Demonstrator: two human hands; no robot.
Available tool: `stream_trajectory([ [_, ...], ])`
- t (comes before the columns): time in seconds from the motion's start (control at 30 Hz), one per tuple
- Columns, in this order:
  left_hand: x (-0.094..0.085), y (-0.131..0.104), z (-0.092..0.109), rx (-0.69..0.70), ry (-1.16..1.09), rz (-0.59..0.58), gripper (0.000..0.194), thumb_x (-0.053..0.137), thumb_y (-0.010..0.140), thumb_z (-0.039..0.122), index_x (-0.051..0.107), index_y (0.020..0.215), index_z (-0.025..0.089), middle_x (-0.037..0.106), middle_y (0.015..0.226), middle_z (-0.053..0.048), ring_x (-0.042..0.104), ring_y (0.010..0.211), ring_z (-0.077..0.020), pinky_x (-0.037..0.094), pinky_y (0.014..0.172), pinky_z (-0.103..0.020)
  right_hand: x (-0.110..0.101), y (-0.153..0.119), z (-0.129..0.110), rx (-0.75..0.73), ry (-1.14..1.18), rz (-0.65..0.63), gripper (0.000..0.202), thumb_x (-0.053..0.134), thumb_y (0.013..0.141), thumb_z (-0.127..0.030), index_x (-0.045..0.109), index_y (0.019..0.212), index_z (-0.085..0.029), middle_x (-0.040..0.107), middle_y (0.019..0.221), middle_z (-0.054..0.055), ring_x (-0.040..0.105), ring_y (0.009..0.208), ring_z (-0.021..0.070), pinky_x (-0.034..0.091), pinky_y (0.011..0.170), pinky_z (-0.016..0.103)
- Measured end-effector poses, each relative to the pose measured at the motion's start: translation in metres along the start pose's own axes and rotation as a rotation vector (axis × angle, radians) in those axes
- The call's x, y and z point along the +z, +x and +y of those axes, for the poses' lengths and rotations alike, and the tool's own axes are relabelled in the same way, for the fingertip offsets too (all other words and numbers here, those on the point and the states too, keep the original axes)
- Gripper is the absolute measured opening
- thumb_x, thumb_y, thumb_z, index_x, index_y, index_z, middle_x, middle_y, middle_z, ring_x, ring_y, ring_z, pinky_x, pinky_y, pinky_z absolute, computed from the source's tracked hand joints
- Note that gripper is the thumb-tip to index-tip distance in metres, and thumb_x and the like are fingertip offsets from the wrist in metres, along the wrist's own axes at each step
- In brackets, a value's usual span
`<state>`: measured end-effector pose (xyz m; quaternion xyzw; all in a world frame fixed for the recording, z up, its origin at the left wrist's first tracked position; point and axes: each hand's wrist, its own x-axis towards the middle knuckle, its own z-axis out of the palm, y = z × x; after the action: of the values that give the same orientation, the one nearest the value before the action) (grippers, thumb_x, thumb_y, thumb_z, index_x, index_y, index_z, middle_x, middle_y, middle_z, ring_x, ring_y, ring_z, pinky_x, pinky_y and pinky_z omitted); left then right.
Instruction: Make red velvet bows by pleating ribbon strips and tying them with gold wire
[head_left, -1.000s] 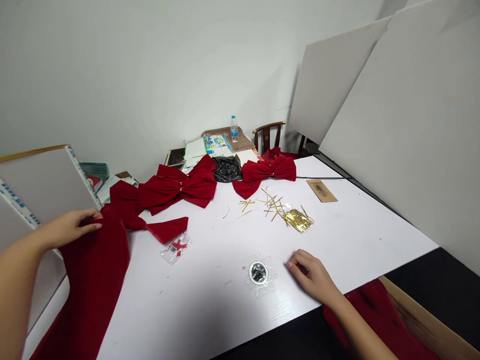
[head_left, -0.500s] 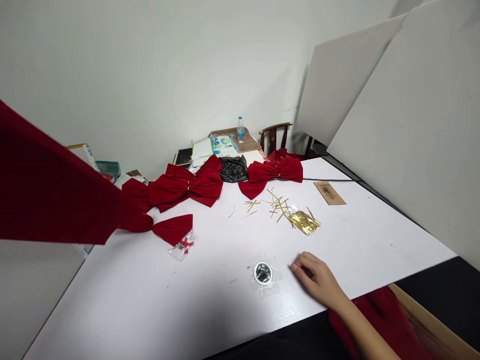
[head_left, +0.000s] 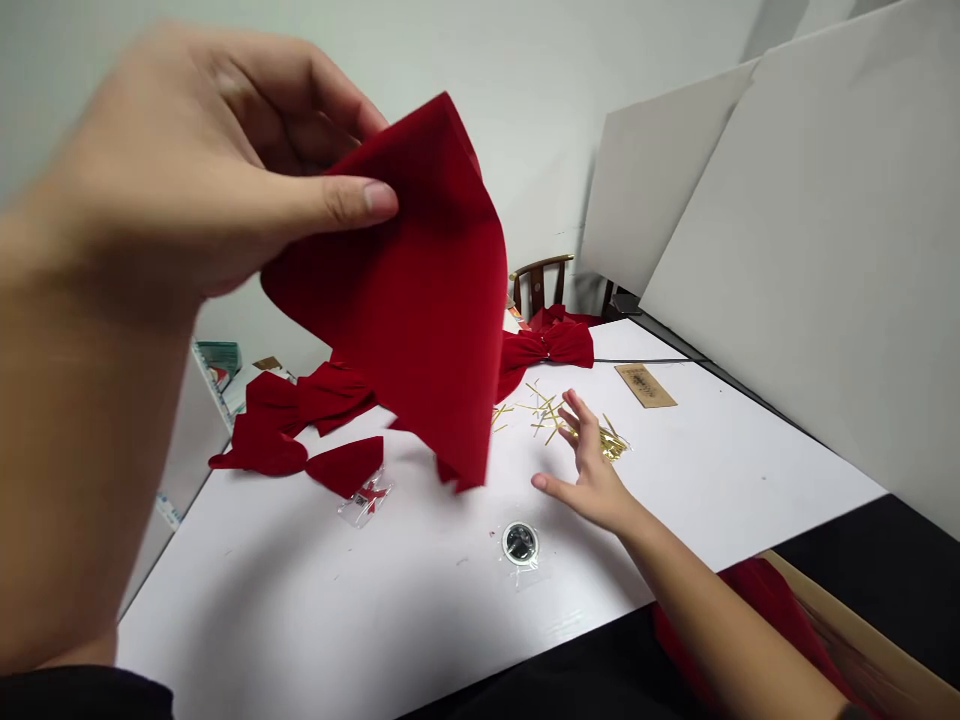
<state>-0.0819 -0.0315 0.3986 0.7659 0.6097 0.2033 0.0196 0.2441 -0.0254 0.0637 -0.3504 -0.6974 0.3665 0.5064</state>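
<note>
My left hand (head_left: 247, 160) is raised close to the camera, pinching a folded piece of red velvet fabric (head_left: 427, 280) between thumb and fingers. The cloth hangs down over the middle of the table. My right hand (head_left: 589, 470) is lifted above the table with its fingers apart and nothing in it. Behind it lie gold twist ties (head_left: 616, 443), some bundled and some loose. A round metal-rimmed piece in a clear wrapper (head_left: 520, 543) rests on the white table (head_left: 315, 600) below the cloth.
Red velvet bows (head_left: 559, 345) lie along the far and left parts of the table. A small clear packet (head_left: 364, 497) with a red bow picture lies by the left bow. A brown card (head_left: 646, 385) is at the right. Box with red fabric (head_left: 780, 610) stands at lower right.
My left hand has come into view, bringing the red fabric from the left edge to the centre. My right hand has lifted off the table, moved forward and spread its fingers.
</note>
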Motion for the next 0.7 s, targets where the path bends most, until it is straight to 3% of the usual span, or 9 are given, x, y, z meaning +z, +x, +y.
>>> stream_trajectory([
  [0.03, 0.012, -0.002, 0.022, 0.19, -0.14, 0.182, 0.052, 0.039, 0.09, 0.042, 0.067, 0.124, 0.015, 0.073, 0.11, 0.011, 0.056, 0.121, -0.0449, 0.045, 0.073, -0.044, -0.002, 0.007, 0.004, 0.051, 0.029, 0.024, 0.126, 0.082, 0.073, -0.068, 0.004, 0.165, -0.032, 0.002, 0.173, 0.015, 0.016, 0.16, 0.037, 0.025, 0.127, 0.064],
  [0.1, 0.029, -0.006, 0.05, 0.329, -0.299, 0.252, 0.046, 0.048, 0.088, 0.033, 0.063, 0.127, 0.013, 0.073, 0.102, 0.015, 0.059, 0.12, -0.0402, 0.044, 0.078, -0.043, -0.005, 0.015, 0.014, 0.182, 0.167, 0.019, 0.143, 0.084, 0.061, -0.078, -0.003, 0.165, -0.032, -0.003, 0.173, 0.017, 0.014, 0.16, 0.0398, 0.025, 0.125, 0.066],
  [0.17, 0.035, -0.009, 0.058, 0.312, -0.357, 0.263, 0.046, 0.047, 0.087, 0.029, 0.06, 0.126, 0.007, 0.071, 0.097, 0.016, 0.061, 0.116, -0.0376, 0.044, 0.08, -0.042, -0.004, 0.012, 0.021, 0.305, 0.398, -0.065, 0.149, 0.082, 0.054, -0.084, -0.002, 0.165, -0.032, 0.007, 0.172, 0.021, 0.026, 0.157, 0.0408, 0.032, 0.122, 0.066],
  [0.23, 0.038, -0.012, 0.053, 0.245, -0.342, 0.3, 0.051, 0.037, 0.089, 0.029, 0.057, 0.126, 0.001, 0.068, 0.096, 0.014, 0.061, 0.112, -0.0387, 0.044, 0.077, -0.041, 0.003, 0.001, 0.024, 0.385, 0.653, -0.198, 0.139, 0.082, 0.053, -0.085, 0.017, 0.163, -0.031, 0.03, 0.166, 0.022, 0.043, 0.149, 0.04, 0.041, 0.118, 0.062],
  [0.33, 0.04, -0.015, 0.038, 0.135, -0.305, 0.348, 0.05, 0.045, 0.089, 0.033, 0.06, 0.124, 0.001, 0.069, 0.094, 0.008, 0.067, 0.106, -0.0395, 0.048, 0.072, -0.038, 0.019, -0.02, 0.021, 0.459, 0.892, -0.257, 0.108, 0.09, 0.057, -0.071, 0.049, 0.147, -0.027, 0.053, 0.153, 0.017, 0.059, 0.135, 0.0374, 0.049, 0.114, 0.056],
  [0.43, 0.045, -0.02, 0.018, 0.001, -0.356, 0.372, 0.049, 0.078, 0.076, 0.036, 0.07, 0.116, 0.008, 0.072, 0.09, 0.0, 0.078, 0.093, -0.0303, 0.058, 0.067, -0.03, 0.025, -0.029, 0.016, 0.474, 0.931, -0.107, 0.086, 0.095, 0.063, -0.049, 0.058, 0.138, -0.027, 0.061, 0.146, 0.012, 0.063, 0.13, 0.0332, 0.051, 0.114, 0.052],
  [0.57, 0.068, -0.034, -0.029, -0.245, -0.44, 0.468, 0.064, 0.091, 0.068, 0.043, 0.073, 0.12, 0.011, 0.071, 0.083, -0.004, 0.074, 0.069, -0.0186, 0.062, 0.056, -0.027, 0.005, -0.021, 0.017, 0.486, 0.796, 0.173, 0.095, 0.097, 0.061, -0.04, 0.05, 0.143, -0.029, 0.073, 0.124, 0.01, 0.072, 0.113, 0.0297, 0.058, 0.103, 0.049],
  [0.63, 0.09, -0.044, -0.058, -0.361, -0.56, 0.479, 0.075, 0.096, 0.06, 0.051, 0.074, 0.12, 0.012, 0.073, 0.083, -0.006, 0.07, 0.065, -0.0157, 0.059, 0.052, -0.023, -0.009, -0.013, 0.019, 0.493, 0.711, 0.336, 0.105, 0.097, 0.061, -0.041, 0.042, 0.15, -0.03, 0.076, 0.112, 0.008, 0.074, 0.103, 0.0273, 0.061, 0.098, 0.047],
  [0.7, 0.116, -0.057, -0.083, -0.456, -0.741, 0.476, 0.086, 0.101, 0.044, 0.056, 0.074, 0.113, 0.013, 0.075, 0.089, -0.007, 0.069, 0.071, -0.0144, 0.059, 0.057, -0.02, -0.02, -0.006, 0.02, 0.468, 0.628, 0.451, 0.113, 0.098, 0.059, -0.043, 0.036, 0.153, -0.028, 0.077, 0.104, 0.007, 0.075, 0.096, 0.0259, 0.063, 0.093, 0.045],
])
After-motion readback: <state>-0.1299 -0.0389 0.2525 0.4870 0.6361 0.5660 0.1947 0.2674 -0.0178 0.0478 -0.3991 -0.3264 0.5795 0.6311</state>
